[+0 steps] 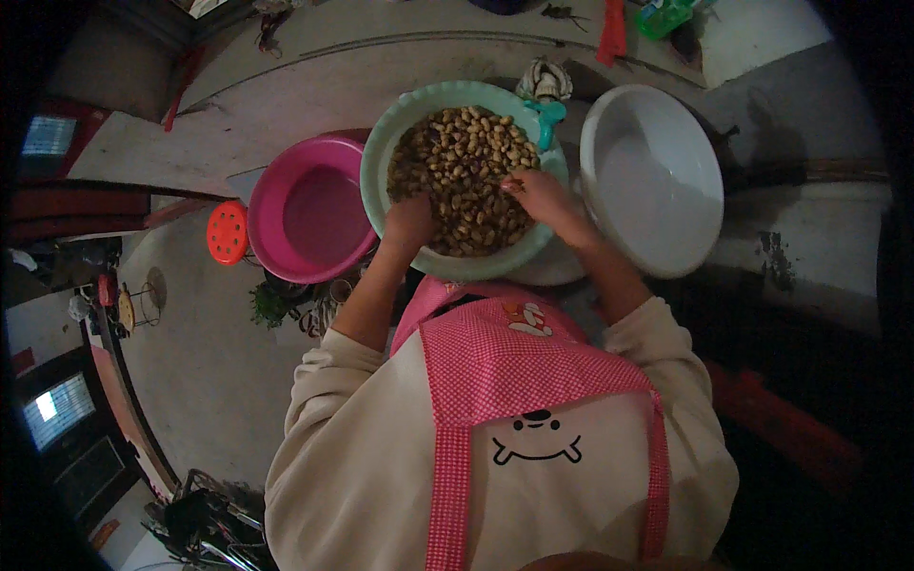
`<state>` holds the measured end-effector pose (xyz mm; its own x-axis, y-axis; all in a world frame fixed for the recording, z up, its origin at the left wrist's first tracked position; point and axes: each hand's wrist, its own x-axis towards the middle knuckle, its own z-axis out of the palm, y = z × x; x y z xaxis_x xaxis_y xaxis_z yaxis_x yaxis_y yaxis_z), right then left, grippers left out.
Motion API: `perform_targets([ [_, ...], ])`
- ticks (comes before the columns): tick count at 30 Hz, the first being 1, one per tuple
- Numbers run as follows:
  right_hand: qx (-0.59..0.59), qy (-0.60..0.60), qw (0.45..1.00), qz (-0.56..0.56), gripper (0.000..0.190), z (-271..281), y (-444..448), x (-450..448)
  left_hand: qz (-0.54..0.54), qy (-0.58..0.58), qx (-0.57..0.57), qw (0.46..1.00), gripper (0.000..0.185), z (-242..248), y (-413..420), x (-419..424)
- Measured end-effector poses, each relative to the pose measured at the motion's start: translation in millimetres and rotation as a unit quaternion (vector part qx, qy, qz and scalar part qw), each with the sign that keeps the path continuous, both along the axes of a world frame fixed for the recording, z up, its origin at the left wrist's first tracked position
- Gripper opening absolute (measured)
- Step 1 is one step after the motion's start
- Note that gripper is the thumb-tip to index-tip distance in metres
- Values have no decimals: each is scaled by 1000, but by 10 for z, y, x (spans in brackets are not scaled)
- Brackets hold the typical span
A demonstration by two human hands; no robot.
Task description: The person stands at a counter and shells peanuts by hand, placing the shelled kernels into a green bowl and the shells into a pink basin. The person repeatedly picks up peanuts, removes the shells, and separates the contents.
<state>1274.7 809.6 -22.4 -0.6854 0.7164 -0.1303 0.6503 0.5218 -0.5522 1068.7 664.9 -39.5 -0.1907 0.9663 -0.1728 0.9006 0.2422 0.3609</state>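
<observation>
A pale green plastic basin point(471, 268) stands in front of me, holding many unshelled peanuts point(478, 143) that look wet. My left hand point(410, 220) reaches into the near left of the peanuts, its fingers hidden among them. At the right side of the basin, my right hand point(535, 196) is just over the peanuts with its fingertips drawn together. Something small and reddish shows at those fingertips, too small to tell apart from the fingers. A teal plastic piece point(548, 123) sits on the basin's far right rim.
A pink basin point(314, 271) stands close on the left, a white basin point(707, 214) on the right. Behind the green basin lies a whitish cloth bundle point(545, 80). An orange-red stool point(227, 233) and a green plant point(268, 305) are further left. A green bottle point(663, 18) lies far right.
</observation>
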Motion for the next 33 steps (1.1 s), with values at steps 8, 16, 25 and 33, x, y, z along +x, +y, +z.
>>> perform_targets([
  [8, 27, -108, 994, 21, 31, -393, -191, -588, 19, -58, -15, 998, 28, -238, -44, 59],
  [16, -295, 93, 945, -103, 24, -531, -29, -482, 17, -122, -42, 992, 42, -126, -36, 37],
  [25, -475, 181, 839, -196, 14, 172, -47, -329, 76, -309, 85, 944, 38, 251, 88, 157],
  [33, -480, 339, 781, -213, 17, 371, -136, -452, 144, -688, 58, 709, 30, 425, 455, 151],
])
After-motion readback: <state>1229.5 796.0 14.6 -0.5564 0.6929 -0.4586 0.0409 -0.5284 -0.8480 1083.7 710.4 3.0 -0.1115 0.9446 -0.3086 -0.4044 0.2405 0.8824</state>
